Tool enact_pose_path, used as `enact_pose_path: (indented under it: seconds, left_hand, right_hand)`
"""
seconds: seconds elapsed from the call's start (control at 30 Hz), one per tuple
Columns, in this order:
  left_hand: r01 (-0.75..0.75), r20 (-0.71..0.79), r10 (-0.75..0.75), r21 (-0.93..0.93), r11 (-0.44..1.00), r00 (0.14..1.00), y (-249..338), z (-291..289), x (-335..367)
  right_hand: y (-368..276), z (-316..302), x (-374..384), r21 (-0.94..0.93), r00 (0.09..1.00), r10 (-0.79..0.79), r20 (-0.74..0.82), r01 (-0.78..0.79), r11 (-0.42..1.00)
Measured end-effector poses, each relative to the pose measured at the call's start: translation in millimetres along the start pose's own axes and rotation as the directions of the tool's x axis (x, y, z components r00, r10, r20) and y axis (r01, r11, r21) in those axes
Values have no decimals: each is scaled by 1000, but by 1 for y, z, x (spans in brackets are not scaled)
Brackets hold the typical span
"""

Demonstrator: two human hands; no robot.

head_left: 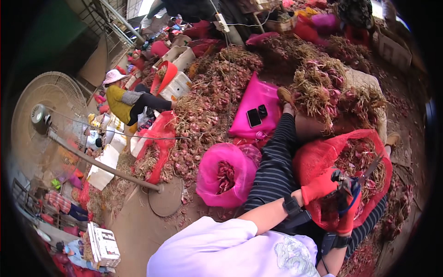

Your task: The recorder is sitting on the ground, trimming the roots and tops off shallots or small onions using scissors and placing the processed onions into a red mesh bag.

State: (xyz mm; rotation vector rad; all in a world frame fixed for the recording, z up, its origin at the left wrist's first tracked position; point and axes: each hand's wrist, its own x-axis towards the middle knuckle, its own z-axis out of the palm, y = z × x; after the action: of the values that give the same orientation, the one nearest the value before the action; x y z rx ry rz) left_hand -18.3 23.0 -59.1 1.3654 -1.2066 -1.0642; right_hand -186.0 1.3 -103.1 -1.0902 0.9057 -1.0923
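Note:
Both hands wear red gloves with dark grey fingertips and meet over a red mesh bag (316, 159) that stands open between my legs. My right hand (347, 217) is closed round the blue handles of a pair of scissors (370, 170), whose blades point up and to the right. Close beside it, my left hand (321, 187) has its fingers curled together; what they hold, if anything, is hidden. Inside the bag lie red shallots with dry stems and loose trimmings (355, 154).
Left of my leg, a pink mesh bag (210, 187) holds some shallots. Two phones (254, 116) lie on a pink bag (247, 99). Shallot heaps (212, 99) spread beyond; more bunches (323, 85) top a sack ahead. At left stand a fan (46, 115) and a crouching person (121, 101).

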Motion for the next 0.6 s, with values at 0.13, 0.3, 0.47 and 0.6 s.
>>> enact_pose_path:
  seconds: [0.13,0.3,0.47,0.6]
  left_hand:
    - [123,217,-86,-165,979,972,-13,-1,17]
    - [240,231,-126,-571,785,965,-1,8,3]
    - [-482,-62,589,508,713,806,65,15,1]
    - [-63,-148,36,-178,982,988,24,13,-5]
  right_hand:
    - [-31,26,-14,-228,975,-196,-106,169,959]
    - [-56,46,-17,-401,930,-363,-52,313,861]
    - [-63,33,-15,372,955,190,-226,-96,923]
    - [-36,42,-29,332,982,94,-163,-35,943]
